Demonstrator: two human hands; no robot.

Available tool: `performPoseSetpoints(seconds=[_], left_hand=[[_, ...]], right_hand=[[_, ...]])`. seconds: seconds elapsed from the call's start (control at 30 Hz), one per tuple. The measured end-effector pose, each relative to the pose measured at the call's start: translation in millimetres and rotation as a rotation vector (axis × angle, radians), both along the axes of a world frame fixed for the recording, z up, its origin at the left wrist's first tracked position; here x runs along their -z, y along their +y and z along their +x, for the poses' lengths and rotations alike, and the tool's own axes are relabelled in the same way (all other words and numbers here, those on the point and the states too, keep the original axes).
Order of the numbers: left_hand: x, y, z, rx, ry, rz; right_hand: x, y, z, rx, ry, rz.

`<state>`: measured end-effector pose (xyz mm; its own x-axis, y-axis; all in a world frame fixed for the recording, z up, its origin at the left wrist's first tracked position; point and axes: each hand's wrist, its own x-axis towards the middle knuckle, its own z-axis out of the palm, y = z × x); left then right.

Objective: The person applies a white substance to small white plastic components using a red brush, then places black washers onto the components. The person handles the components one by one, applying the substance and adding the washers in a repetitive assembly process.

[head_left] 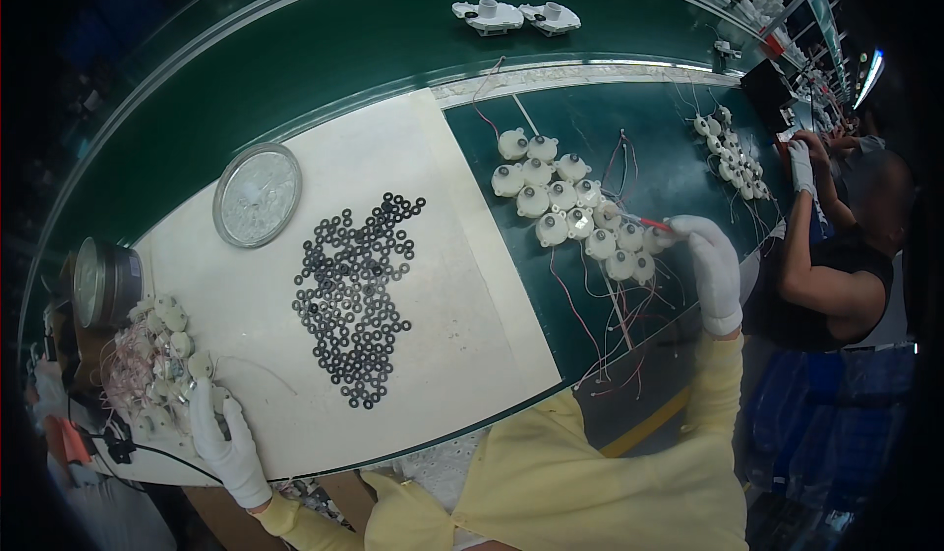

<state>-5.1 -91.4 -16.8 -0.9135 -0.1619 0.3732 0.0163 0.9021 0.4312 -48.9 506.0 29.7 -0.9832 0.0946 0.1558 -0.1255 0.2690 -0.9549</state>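
My left hand, in a white glove, reaches to the edge of a pile of small white motors with tangled thin wires. Its thumb and fingers are apart, and the fingertips touch or nearly touch the nearest motors. At the right, my white-gloved right hand is closed on a slim red tool. That tool's pale tip points left, over a group of round white motors standing with their dark-centred shafts up on the green mat. The exact kind of tool is too small to make out.
Many black rings are spread on the white board. A round metal lid and a tin stand left. More motors lie far right, near a co-worker. Two white housings sit at the back.
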Motion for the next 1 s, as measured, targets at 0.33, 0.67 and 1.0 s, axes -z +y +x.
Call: performPoseSetpoints(seconds=[0.33,0.67,1.0], left_hand=[[-3,2,0,0.004,-0.017,0.046],[1,-2,0,0.012,-0.006,0.023],[1,-3,0,0.019,0.007,-0.013]], right_hand=[[-11,-6,0,-0.004,0.057,0.175],[-26,-5,-9,-0.064,0.057,0.298],[-51,-11,-23,-0.133,0.115,0.522]])
